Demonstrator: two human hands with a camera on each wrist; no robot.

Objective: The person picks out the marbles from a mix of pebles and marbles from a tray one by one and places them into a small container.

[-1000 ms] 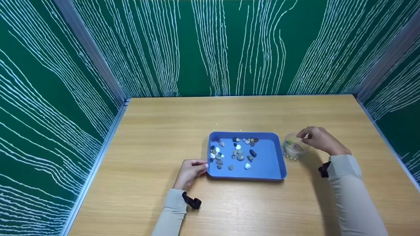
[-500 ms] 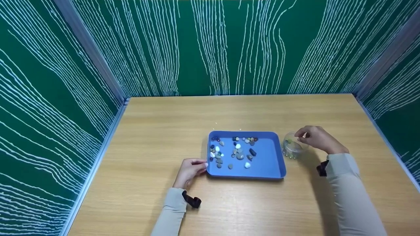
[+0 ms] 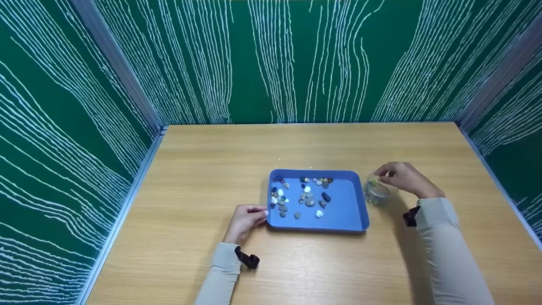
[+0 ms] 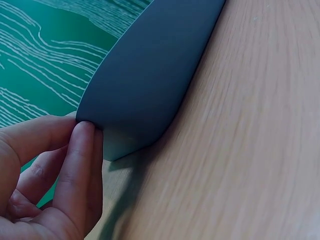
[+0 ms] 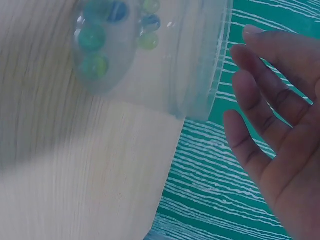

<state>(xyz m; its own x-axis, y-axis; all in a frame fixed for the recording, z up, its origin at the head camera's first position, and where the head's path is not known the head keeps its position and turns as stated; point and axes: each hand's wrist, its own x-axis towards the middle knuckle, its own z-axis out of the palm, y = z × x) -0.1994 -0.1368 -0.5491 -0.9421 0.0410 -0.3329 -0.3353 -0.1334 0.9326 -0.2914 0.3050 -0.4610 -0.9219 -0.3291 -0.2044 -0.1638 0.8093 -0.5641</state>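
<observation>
My left hand (image 3: pixel 245 221) pinches the left rim of a blue tray (image 3: pixel 345 207) between thumb and fingers; the left wrist view shows the fingertips (image 4: pixel 82 132) at the tray's corner. Pebbles lie scattered inside, among them a white stone (image 3: pixel 319 214) and a long dark stone (image 3: pixel 326 197). Right of the tray stands a clear plastic tub (image 3: pixel 377 197) with several green and blue glass marbles (image 5: pixel 92 37) at its bottom. Over its mouth hovers my right hand (image 3: pixel 402 178), fingers loosely bent. In the right wrist view the fingers are just beyond the tub's rim, with nothing seen between them.
The wooden table (image 3: pixel 203 169) carries the tray and tub. A few tiny pale bits (image 3: pixel 279 159) lie behind the tray. Green panels with white wavy lines (image 3: pixel 271 63) rise at the back and both sides. Each wrist wears a black strap (image 3: pixel 247 258).
My right hand has shifted slightly left over the tub's mouth. The left hand and the tray have stayed in place.
</observation>
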